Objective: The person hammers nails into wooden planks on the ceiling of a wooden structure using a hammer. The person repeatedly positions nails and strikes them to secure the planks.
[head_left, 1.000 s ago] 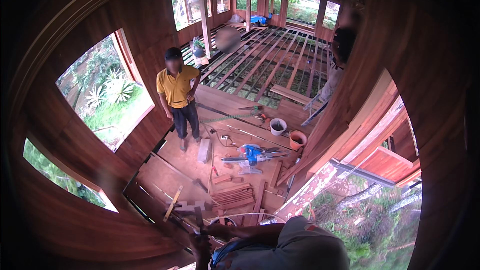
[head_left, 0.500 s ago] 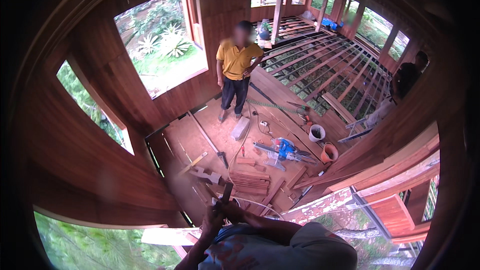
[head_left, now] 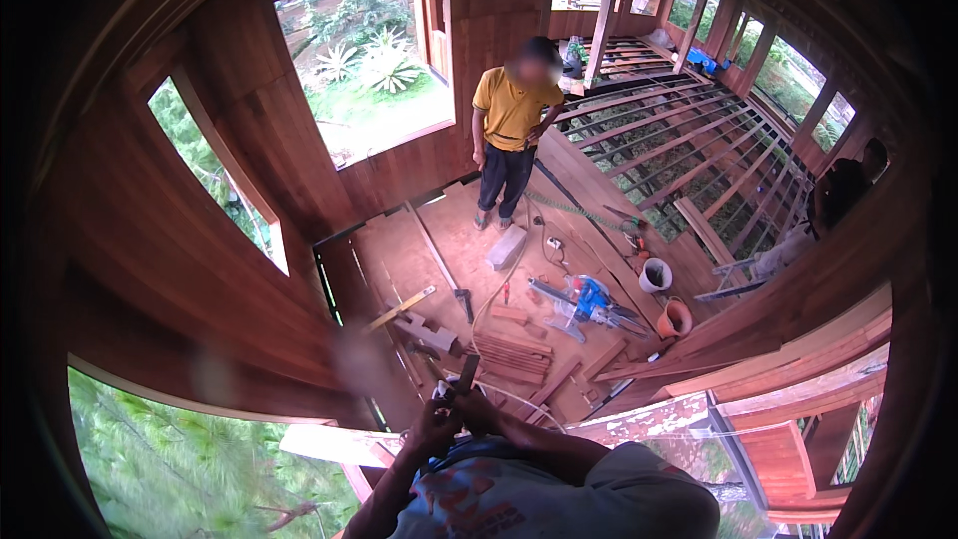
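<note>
Plank floor point(head_left: 439, 250) strewn with offcuts point(head_left: 514, 354) (a blue saw point(head_left: 589, 299) too), wooden walls around. Left hand point(head_left: 436, 426) and right hand point(head_left: 477, 409) clasp a small dark tool point(head_left: 467, 374), its shape unclear.

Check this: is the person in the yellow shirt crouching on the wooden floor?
No, the person in the yellow shirt stands upright on the wooden floor beside the window opening.

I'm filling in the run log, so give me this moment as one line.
left hand and right hand: together on small dark tool | below: stacked boards | person in yellow shirt standing on floor
</note>
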Tool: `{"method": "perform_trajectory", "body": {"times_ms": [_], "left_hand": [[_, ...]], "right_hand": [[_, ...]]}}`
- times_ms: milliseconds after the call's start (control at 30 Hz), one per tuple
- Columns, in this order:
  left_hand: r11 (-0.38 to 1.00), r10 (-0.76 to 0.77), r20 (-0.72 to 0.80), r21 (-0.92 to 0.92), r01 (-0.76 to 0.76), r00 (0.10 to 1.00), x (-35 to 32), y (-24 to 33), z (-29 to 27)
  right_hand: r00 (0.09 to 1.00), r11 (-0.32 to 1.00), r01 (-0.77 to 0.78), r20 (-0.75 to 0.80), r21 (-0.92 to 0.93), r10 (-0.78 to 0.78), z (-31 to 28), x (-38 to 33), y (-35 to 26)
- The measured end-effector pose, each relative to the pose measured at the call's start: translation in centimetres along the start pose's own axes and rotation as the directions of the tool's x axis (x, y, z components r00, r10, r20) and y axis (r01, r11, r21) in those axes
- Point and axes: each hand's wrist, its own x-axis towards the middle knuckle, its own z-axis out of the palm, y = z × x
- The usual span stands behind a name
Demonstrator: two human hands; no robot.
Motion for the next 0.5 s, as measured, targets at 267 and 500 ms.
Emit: {"method": "perform_trajectory", "body": {"times_ms": [267,500], "left_hand": [[0.997,-0.025,0.011,-0.074,0.026,1.000,-2.0,-1.2,-1.8],[0.887,0.131,-0.187,-0.416,-0.199,0.974,-4.3,0.5,-0.5]], "right_hand": [[0.999,0.999,-0.036,0.003,0.036,0.036,0.7,0.3,-1.9],[0.983,0.949,-0.177,0.087,0.259,0.159,0.8,2.5,0.1]]}}
